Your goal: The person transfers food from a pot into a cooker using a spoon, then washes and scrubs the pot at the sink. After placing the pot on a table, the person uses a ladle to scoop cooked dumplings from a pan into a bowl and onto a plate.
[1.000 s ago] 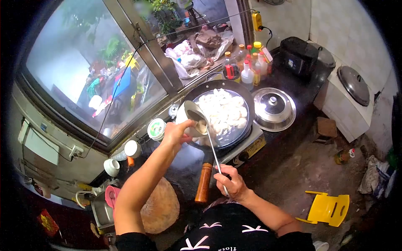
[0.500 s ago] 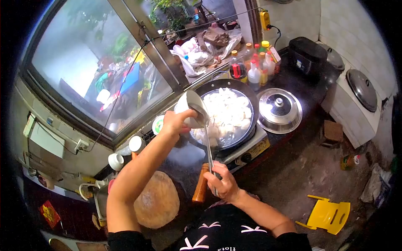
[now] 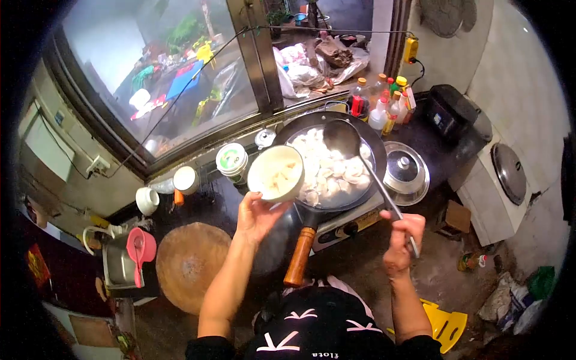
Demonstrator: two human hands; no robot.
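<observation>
My left hand (image 3: 259, 217) grips a pale bowl (image 3: 276, 173) by its lower rim, at the left edge of the pan; several light pieces lie inside it. In my right hand (image 3: 403, 245) is the handle of a metal ladle (image 3: 342, 138), whose round head is over the far part of the dark pan (image 3: 379, 157). White dumpling-like pieces (image 3: 336, 180) in liquid fill much of the pan. The pan's wooden handle (image 3: 300, 257) points toward my body, with neither hand on it.
A steel lid (image 3: 425, 183) lies right of the pan, with bottles (image 3: 379, 114) behind. A green-white tub (image 3: 232, 159) and cups are on the left. A round wooden board (image 3: 191, 267) is at the near left, beside a sink with a pink dipper (image 3: 143, 245).
The bowl has moved left and now shows its inside. The ladle has left the bowl and is over the pan's far side, as my right hand moved right. The view has shifted.
</observation>
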